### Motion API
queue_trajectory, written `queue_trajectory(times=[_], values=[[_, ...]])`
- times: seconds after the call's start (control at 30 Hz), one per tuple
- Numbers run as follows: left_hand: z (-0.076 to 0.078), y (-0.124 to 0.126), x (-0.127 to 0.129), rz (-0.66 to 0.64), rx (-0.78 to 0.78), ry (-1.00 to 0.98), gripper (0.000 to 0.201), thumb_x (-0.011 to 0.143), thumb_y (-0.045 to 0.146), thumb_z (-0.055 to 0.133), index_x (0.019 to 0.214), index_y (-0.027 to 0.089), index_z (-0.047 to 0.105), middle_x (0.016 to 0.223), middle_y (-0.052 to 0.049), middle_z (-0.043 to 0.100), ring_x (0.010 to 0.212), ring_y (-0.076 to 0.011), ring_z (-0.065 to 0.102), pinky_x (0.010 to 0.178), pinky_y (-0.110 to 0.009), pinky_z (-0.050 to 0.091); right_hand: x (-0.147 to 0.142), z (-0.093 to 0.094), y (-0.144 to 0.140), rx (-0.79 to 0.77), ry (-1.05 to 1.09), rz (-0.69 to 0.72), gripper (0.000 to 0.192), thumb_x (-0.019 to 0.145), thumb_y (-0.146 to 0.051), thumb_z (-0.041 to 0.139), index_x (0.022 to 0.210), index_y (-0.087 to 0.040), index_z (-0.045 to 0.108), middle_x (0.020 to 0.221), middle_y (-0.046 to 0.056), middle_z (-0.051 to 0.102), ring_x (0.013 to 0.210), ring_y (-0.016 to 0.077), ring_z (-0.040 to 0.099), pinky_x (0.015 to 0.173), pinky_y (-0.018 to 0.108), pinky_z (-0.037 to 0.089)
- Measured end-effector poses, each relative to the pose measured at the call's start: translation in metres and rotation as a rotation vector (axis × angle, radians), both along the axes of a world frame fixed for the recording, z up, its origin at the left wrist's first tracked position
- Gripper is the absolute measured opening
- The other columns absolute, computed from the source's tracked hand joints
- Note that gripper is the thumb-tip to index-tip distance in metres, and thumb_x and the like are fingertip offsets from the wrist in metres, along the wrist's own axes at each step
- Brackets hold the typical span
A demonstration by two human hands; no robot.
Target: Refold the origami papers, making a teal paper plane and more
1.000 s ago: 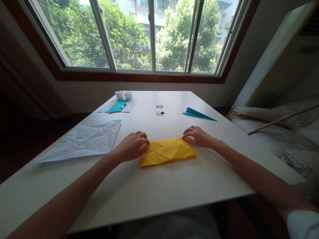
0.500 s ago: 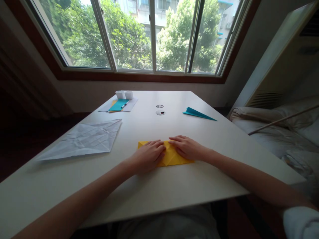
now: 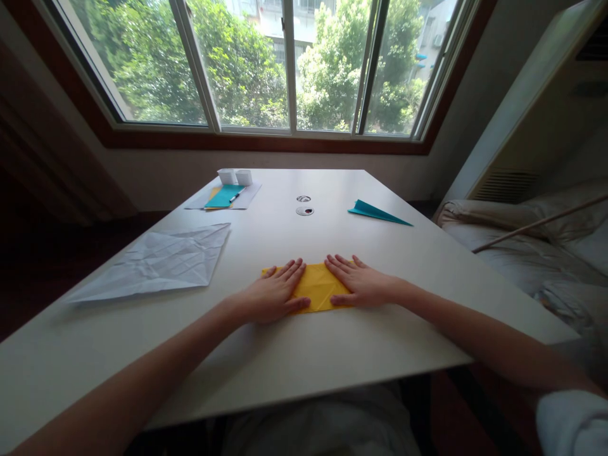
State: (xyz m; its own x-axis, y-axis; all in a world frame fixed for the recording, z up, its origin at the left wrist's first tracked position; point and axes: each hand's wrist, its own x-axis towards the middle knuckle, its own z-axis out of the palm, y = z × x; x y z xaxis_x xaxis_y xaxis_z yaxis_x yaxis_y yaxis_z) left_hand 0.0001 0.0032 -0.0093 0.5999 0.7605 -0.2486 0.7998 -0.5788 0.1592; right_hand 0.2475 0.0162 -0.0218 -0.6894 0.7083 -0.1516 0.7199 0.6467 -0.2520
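Note:
A folded sheet of yellow paper (image 3: 317,286) lies flat near the front of the white table, its long side running left to right. My left hand (image 3: 278,291) rests flat over its left part, fingers stretched forward and thumb pointing to the middle. On the right part lies my right hand (image 3: 361,285), palm down, with fingers spread and thumb reaching inward. Both hands press on the paper and cover its two ends; only the middle strip shows fully, with faint creases across it.
A creased white sheet (image 3: 164,261) lies to the left on the table (image 3: 266,373). Farther back are a blue sheet (image 3: 223,196), a pen (image 3: 236,194) and two small white containers (image 3: 235,177). A blue paper plane (image 3: 377,212) lies right of two round table inserts (image 3: 304,211).
Both hands have gone from bent fingers near the paper's middle to lying flat and spread, farther apart. The raised creased surface of the yellow paper now looks flatter.

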Motion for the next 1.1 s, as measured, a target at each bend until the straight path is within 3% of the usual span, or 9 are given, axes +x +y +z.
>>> queue_trajectory(times=[0.1, 0.23, 0.43, 0.57, 0.87, 1.0, 1.1], values=[[0.01, 0.007, -0.024, -0.032, -0.112, 0.072, 0.09, 0.077, 0.07, 0.032, 0.142, 0.017, 0.001, 0.147, -0.014, 0.001, 0.136, -0.0286, 0.006, 0.105, -0.05, 0.014, 0.016, 0.004, 0.003, -0.052, -0.037, -0.021, 0.096, 0.073, -0.072, 0.039, 0.143, -0.019, 0.0, 0.149, 0.012, 0.001, 0.136, 0.0319, 0.003, 0.108, 0.053, 0.005], [0.015, 0.013, -0.044, -0.018, -0.149, 0.113, 0.101, 0.069, 0.072, 0.043, 0.142, 0.018, -0.002, 0.147, -0.014, -0.001, 0.135, -0.0323, 0.005, 0.104, -0.054, 0.014, 0.03, 0.008, 0.007, -0.091, -0.072, -0.032, 0.105, 0.066, -0.073, 0.048, 0.143, -0.019, 0.001, 0.148, 0.015, 0.002, 0.135, 0.035, 0.003, 0.107, 0.055, 0.005], [0.011, 0.014, -0.044, -0.032, -0.148, 0.116, 0.099, 0.07, 0.07, 0.044, 0.141, 0.02, -0.004, 0.148, -0.013, -0.002, 0.136, -0.0318, 0.004, 0.104, -0.053, 0.015, 0.03, 0.009, 0.007, -0.094, -0.094, -0.038, 0.107, 0.066, -0.074, 0.047, 0.143, -0.019, -0.003, 0.149, 0.014, -0.001, 0.135, 0.0347, 0.0, 0.107, 0.055, 0.002], [0.017, 0.013, -0.046, 0.016, -0.146, 0.149, 0.102, 0.068, 0.071, 0.046, 0.142, 0.019, -0.002, 0.147, -0.015, -0.001, 0.135, -0.0329, 0.005, 0.104, -0.054, 0.015, 0.033, 0.01, 0.007, -0.118, -0.128, -0.051, 0.11, 0.064, -0.076, 0.046, 0.142, -0.019, -0.007, 0.149, 0.013, -0.004, 0.135, 0.0345, -0.004, 0.107, 0.055, 0.0], [0.022, 0.013, -0.057, 0.049, -0.133, 0.167, 0.119, 0.056, 0.075, 0.054, 0.142, 0.01, 0.004, 0.147, -0.02, 0.0, 0.135, -0.0352, 0.003, 0.105, -0.05, 0.018, 0.045, 0.01, 0.012, -0.136, -0.05, -0.015, 0.123, 0.052, -0.071, 0.062, 0.143, -0.017, -0.002, 0.149, 0.014, -0.002, 0.135, 0.0365, -0.003, 0.107, 0.054, 0.006], [0.023, 0.02, -0.066, 0.085, -0.083, 0.144, 0.114, 0.055, 0.073, 0.058, 0.142, 0.011, 0.017, 0.146, -0.02, 0.011, 0.134, -0.036, 0.01, 0.105, -0.045, 0.022, 0.04, 0.023, 0.009, -0.084, 0.091, 0.06, 0.114, 0.054, -0.061, 0.069, 0.143, -0.02, 0.011, 0.149, 0.012, 0.014, 0.135, 0.0309, 0.011, 0.11, 0.044, 0.015], [0.026, 0.025, -0.071, 0.067, -0.068, 0.077, 0.099, 0.064, 0.07, 0.053, 0.141, 0.016, 0.022, 0.146, -0.015, 0.021, 0.134, -0.0326, 0.016, 0.105, -0.041, 0.023, 0.036, 0.032, 0.006, -0.007, 0.173, 0.128, 0.079, 0.069, -0.05, 0.064, 0.137, -0.026, 0.032, 0.14, 0.007, 0.038, 0.127, 0.025, 0.035, 0.104, 0.039, 0.029]])
